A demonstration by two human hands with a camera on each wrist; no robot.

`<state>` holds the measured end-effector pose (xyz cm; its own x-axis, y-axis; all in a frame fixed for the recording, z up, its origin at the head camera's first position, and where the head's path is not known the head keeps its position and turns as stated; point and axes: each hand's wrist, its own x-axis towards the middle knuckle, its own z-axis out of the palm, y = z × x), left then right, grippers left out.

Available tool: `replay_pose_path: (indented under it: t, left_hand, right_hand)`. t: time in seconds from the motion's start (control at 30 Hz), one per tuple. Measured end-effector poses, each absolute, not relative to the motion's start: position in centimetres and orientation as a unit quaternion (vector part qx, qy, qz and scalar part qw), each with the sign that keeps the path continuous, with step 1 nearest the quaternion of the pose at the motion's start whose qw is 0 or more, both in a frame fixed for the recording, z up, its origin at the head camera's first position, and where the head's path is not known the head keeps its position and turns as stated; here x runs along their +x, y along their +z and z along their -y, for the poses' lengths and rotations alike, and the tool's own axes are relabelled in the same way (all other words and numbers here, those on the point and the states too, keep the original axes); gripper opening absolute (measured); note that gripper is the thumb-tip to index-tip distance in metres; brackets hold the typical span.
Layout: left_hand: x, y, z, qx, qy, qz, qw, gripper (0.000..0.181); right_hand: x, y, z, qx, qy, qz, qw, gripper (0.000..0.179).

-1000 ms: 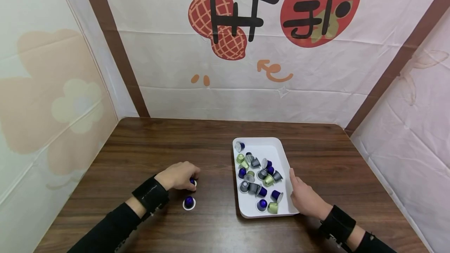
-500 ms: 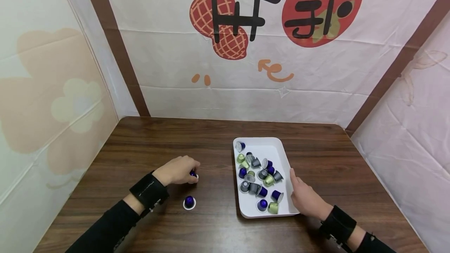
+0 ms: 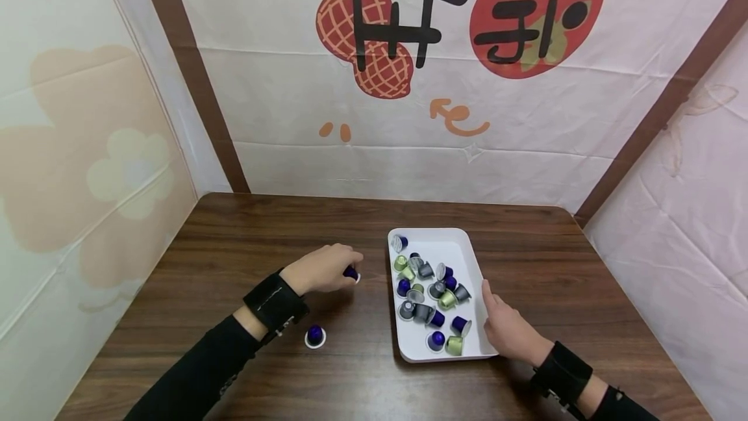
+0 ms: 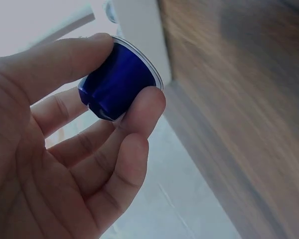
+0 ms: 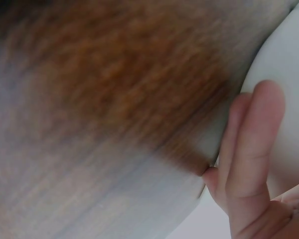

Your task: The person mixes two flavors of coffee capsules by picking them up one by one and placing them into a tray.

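In the head view, my left hand (image 3: pixel 324 269) is over the table, left of the white tray (image 3: pixel 441 243). It pinches a dark blue coffee capsule (image 3: pixel 350 272) between thumb and fingers. The left wrist view shows this capsule (image 4: pixel 120 82) from the side, its pale rim facing away from the palm. A second blue capsule (image 3: pixel 315 335) stands rim-down on the wood, nearer the person. Against the tray's right side rests my right hand (image 3: pixel 513 331); its fingers (image 5: pixel 254 154) lie straight along the outer wall. Several blue, green and grey capsules lie scattered inside the tray.
The brown wooden table (image 3: pixel 280 226) carries the tray right of centre. White printed cloth (image 3: pixel 362 171) hangs behind the table's far edge, with more cloth along the left and right sides.
My left hand has moved right and away from the person with the blue capsule, closer to the tray. The right hand, the tray and the other capsule on the table have stayed put.
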<state>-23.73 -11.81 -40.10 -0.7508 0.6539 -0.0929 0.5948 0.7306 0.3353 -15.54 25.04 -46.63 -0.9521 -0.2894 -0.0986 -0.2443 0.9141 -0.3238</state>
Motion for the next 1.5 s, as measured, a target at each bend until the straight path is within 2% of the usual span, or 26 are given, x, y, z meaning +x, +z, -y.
replay_pose_path:
  t: [0.2,0.43,1.1,1.5]
  left_hand:
    - [-24.4,-39.1,9.7,0.341,0.137,-0.924,0.105,0.010]
    - [-25.3,-38.4,7.5,0.374,0.128,-0.915,0.085,0.014]
    - [-27.7,-38.6,1.8,0.433,0.106,-0.889,0.108,0.004]
    - [-28.6,-38.9,-0.5,0.424,0.090,-0.894,0.111,0.004]
  right_hand:
    - [-15.7,-46.8,-25.0,-0.136,-0.154,-0.976,0.070,0.070]
    - [-15.6,-46.7,-24.9,-0.127,-0.158,-0.976,0.074,0.069]
    - [-15.7,-46.9,-25.1,-0.124,-0.163,-0.976,0.079,0.070]
    - [-15.6,-46.8,-25.1,-0.121,-0.169,-0.975,0.083,0.071]
